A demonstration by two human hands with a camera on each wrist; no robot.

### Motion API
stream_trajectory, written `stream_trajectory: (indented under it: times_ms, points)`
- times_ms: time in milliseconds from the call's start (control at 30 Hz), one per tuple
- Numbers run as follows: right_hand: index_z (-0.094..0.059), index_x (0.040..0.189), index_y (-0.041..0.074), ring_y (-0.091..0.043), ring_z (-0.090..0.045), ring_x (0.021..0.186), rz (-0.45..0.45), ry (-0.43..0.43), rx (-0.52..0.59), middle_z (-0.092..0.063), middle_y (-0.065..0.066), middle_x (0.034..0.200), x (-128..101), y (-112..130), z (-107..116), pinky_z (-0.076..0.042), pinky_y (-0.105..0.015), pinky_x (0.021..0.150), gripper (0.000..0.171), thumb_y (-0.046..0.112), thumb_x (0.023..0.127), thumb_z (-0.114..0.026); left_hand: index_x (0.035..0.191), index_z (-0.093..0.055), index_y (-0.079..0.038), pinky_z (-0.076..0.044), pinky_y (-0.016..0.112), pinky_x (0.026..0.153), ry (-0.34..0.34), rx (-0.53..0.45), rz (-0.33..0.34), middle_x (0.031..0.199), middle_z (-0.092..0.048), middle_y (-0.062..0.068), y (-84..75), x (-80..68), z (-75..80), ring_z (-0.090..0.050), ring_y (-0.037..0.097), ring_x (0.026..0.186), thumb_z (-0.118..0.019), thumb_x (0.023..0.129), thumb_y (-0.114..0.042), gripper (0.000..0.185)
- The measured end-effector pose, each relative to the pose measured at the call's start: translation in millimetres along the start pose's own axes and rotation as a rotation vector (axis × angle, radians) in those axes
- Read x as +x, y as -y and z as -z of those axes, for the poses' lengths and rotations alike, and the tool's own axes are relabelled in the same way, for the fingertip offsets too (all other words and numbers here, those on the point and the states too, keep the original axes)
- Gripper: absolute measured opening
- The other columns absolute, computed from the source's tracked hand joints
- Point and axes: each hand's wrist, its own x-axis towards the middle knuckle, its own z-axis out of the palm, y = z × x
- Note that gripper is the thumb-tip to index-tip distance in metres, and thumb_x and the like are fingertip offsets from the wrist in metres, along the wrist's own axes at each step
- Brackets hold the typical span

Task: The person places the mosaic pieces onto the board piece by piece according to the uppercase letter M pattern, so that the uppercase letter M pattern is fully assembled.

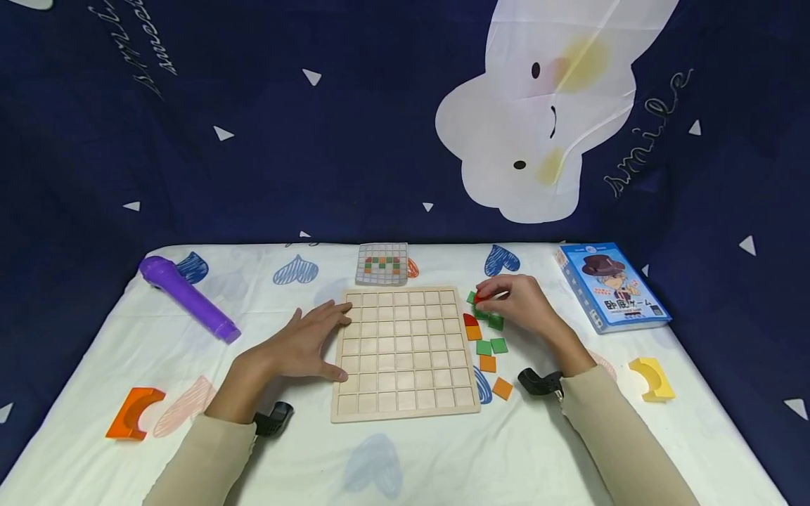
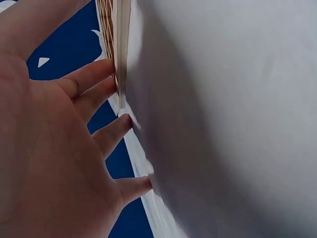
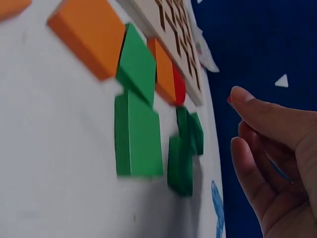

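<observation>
Two hands at the wooden grid board [image 1: 405, 351]: left hand [image 1: 304, 344] spread flat against its left edge, right hand [image 1: 522, 302] pinching a red tile [image 1: 482, 297] above loose green tiles [image 1: 492, 344], right of the board.

light: even, bright overhead | shadows: soft, faint | head view: sharp, edges bowed | wrist views: blurred close-ups
</observation>
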Motion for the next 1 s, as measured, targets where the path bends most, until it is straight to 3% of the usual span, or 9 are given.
stream_trajectory:
  times_ms: [267,500,667,1000]
  points:
    - [-0.079,0.095,0.015,-0.017,-0.072,0.09,0.018,0.06,0.053,-0.078,-0.005,0.108,10,15,-18,-0.061,-0.019,0.074,0.008,0.015,0.087,-0.081,0.144,-0.051,-0.009,-0.012,0.082,0.118,-0.014,-0.003,-0.024,0.168,-0.033,0.012,1.9,-3.4,0.3,-0.023,0.044,0.157,-0.087,0.07,-0.054,0.094]
    - [-0.081,0.101,0.01,-0.022,-0.071,0.108,0.092,0.12,0.058,-0.075,-0.007,0.119,16,32,-34,-0.061,-0.02,0.079,0.012,0.009,0.091,-0.074,0.146,-0.049,-0.01,-0.009,0.082,0.119,-0.011,-0.019,-0.017,0.169,-0.031,0.011,3.3,-2.5,-0.2,-0.021,0.043,0.158,-0.086,0.069,-0.057,0.097]
    - [-0.081,0.101,0.011,-0.019,-0.071,0.109,0.09,0.164,0.064,-0.075,-0.004,0.12,20,43,-48,-0.061,-0.022,0.081,0.013,0.014,0.088,-0.079,0.147,-0.047,-0.009,-0.009,0.082,0.119,-0.005,-0.018,-0.026,0.169,-0.029,0.013,3.2,-1.8,0.3,-0.02,0.043,0.158,-0.086,0.07,-0.056,0.099]
    - [-0.08,0.1,0.012,-0.013,-0.07,0.093,0.125,0.224,0.11,-0.07,-0.005,0.124,24,64,-75,-0.057,-0.019,0.075,0.014,0.007,0.087,-0.079,0.147,-0.046,-0.005,-0.012,0.071,0.127,0.012,-0.06,-0.029,0.17,-0.027,0.014,3.0,1.8,-1.8,-0.016,0.043,0.159,-0.089,0.071,-0.045,0.096]
